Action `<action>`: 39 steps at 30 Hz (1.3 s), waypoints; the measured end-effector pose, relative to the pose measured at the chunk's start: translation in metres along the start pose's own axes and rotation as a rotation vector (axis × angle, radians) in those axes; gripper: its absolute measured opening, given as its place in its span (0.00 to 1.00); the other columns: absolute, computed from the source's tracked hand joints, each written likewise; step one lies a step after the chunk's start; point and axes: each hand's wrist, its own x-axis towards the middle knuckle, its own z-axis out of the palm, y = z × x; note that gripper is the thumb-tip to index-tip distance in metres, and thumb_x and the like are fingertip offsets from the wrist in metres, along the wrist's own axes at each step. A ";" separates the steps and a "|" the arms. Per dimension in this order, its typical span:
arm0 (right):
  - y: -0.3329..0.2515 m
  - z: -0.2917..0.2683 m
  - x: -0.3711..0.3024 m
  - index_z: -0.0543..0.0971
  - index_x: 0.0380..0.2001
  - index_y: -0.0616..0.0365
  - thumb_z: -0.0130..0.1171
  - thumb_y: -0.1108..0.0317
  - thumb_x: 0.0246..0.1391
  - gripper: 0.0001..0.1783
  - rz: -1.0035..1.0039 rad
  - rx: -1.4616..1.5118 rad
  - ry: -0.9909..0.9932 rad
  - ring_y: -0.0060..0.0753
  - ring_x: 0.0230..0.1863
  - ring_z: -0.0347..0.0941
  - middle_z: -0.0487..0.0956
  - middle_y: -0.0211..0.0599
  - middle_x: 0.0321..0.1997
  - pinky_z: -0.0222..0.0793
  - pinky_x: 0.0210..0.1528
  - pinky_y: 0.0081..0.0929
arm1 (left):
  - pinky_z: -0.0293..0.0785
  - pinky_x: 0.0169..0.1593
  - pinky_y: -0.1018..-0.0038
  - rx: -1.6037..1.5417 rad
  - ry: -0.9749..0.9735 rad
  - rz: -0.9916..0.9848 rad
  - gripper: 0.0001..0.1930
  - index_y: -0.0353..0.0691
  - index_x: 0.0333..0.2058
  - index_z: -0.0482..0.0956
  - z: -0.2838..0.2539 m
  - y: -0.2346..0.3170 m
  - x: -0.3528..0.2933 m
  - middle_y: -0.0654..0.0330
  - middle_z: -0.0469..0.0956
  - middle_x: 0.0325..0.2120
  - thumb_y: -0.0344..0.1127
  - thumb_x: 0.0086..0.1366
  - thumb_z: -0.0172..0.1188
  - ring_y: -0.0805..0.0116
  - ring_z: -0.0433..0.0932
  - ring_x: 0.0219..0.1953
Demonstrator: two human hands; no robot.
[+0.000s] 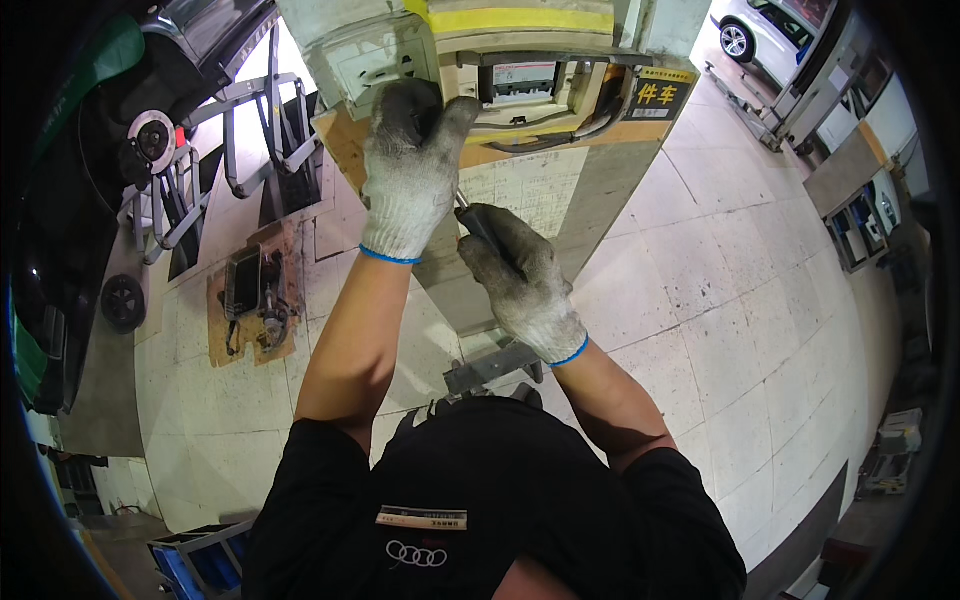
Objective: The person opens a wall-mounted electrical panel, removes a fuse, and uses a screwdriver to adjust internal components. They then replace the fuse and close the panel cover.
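Observation:
My left hand (408,175), in a grey-white knit glove, is raised at the lower right corner of a pale panel (375,62). Its fingers are curled and the thumb points up; what they hold, if anything, is hidden. Lower and to the right, my right hand (525,280), gloved alike, grips the dark handle of what looks like a screwdriver (480,232). The tool's thin metal shaft points up toward the left palm. Beyond both hands, an open electrical box (580,100) on a pillar shows a white breaker (522,82) inside, with dark cables around it.
Papers (525,190) cover the pillar front below the box, beside a black sign (660,96). Removed parts lie on brown cardboard (285,330) at left, near a dark car and scissor lift (240,105). A white car (745,40) stands far right.

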 end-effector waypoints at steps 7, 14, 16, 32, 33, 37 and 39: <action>0.009 -0.012 -0.014 0.79 0.53 0.65 0.59 0.71 0.66 0.15 -0.038 -0.049 -0.001 0.18 0.31 0.70 0.77 0.29 0.32 0.68 0.33 0.22 | 0.77 0.40 0.67 0.078 -0.044 -0.056 0.19 0.34 0.37 0.76 -0.004 0.003 0.002 0.53 0.80 0.30 0.43 0.63 0.73 0.65 0.78 0.31; 0.038 -0.033 -0.013 0.73 0.40 0.60 0.53 0.72 0.68 0.03 -0.053 0.229 0.234 0.18 0.26 0.67 0.74 0.28 0.28 0.67 0.29 0.21 | 0.75 0.39 0.67 0.014 -0.080 -0.118 0.19 0.33 0.35 0.78 -0.006 0.007 0.005 0.53 0.80 0.28 0.44 0.63 0.72 0.65 0.76 0.31; 0.040 -0.040 0.010 0.75 0.46 0.62 0.60 0.73 0.65 0.09 -0.172 0.166 0.369 0.17 0.27 0.67 0.74 0.27 0.28 0.66 0.30 0.20 | 0.75 0.39 0.67 -0.019 -0.080 -0.176 0.18 0.33 0.35 0.79 -0.005 0.008 0.003 0.53 0.81 0.28 0.44 0.63 0.72 0.65 0.76 0.31; 0.021 -0.055 0.105 0.76 0.60 0.56 0.71 0.72 0.54 0.30 -0.526 -0.032 0.485 0.29 0.31 0.82 0.85 0.36 0.31 0.78 0.38 0.28 | 0.58 0.23 0.78 -0.071 -0.020 -0.197 0.11 0.41 0.35 0.78 -0.001 0.002 -0.004 0.70 0.69 0.19 0.39 0.66 0.71 0.81 0.63 0.19; 0.018 -0.055 0.104 0.75 0.61 0.56 0.71 0.72 0.54 0.30 -0.522 -0.042 0.471 0.29 0.31 0.82 0.85 0.35 0.30 0.79 0.38 0.28 | 0.58 0.22 0.78 -0.054 -0.015 -0.173 0.11 0.41 0.35 0.78 -0.001 0.001 -0.003 0.70 0.68 0.19 0.39 0.66 0.71 0.81 0.62 0.18; 0.007 -0.053 0.097 0.73 0.65 0.56 0.70 0.73 0.54 0.34 -0.523 -0.245 0.468 0.26 0.29 0.79 0.82 0.32 0.27 0.78 0.38 0.26 | 0.57 0.21 0.79 -0.059 -0.027 -0.202 0.11 0.41 0.35 0.78 -0.003 -0.003 -0.001 0.71 0.69 0.19 0.39 0.65 0.71 0.81 0.62 0.17; 0.004 -0.053 0.095 0.71 0.67 0.60 0.71 0.77 0.54 0.37 -0.557 -0.267 0.471 0.14 0.28 0.72 0.78 0.25 0.24 0.74 0.36 0.18 | 0.56 0.21 0.78 -0.051 -0.025 -0.189 0.12 0.41 0.35 0.78 -0.003 -0.001 -0.006 0.71 0.69 0.19 0.40 0.65 0.72 0.81 0.61 0.17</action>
